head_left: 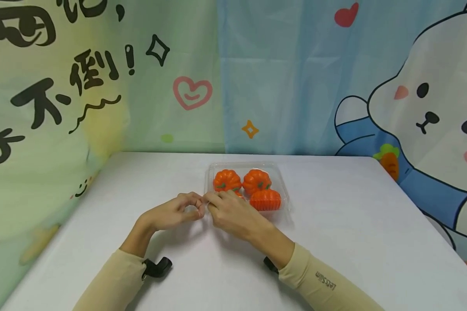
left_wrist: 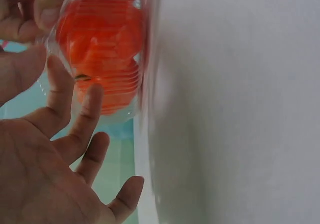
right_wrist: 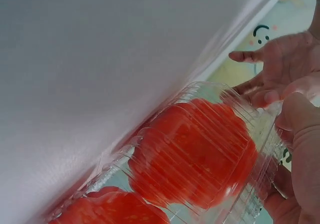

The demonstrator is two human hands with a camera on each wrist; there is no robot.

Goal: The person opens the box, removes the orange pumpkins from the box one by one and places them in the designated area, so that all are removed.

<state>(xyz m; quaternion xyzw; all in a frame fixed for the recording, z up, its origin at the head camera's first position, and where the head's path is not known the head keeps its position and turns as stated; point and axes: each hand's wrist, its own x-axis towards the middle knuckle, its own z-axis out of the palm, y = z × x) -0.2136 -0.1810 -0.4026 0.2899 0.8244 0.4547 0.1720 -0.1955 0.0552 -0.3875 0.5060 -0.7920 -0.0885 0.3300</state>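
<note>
A clear plastic box (head_left: 282,183) with ribbed sides stands on the table and holds several small orange pumpkins (head_left: 257,180) with green stems. Both hands meet at its near left corner. My left hand (head_left: 179,211) pinches the plastic edge between thumb and forefinger, its other fingers spread in the left wrist view. Beside it, my right hand (head_left: 235,216) grips the same edge with thumb and fingers, as the right wrist view shows at the box's corner (right_wrist: 265,116). In the head view the right hand covers part of the box and one pumpkin.
The white table (head_left: 334,207) reaches back to a printed curtain (head_left: 280,77) with hearts, lettering and a cartoon animal. A black wrist camera (head_left: 158,267) sits at the left cuff, and another (head_left: 270,264) shows partly beneath the right wrist.
</note>
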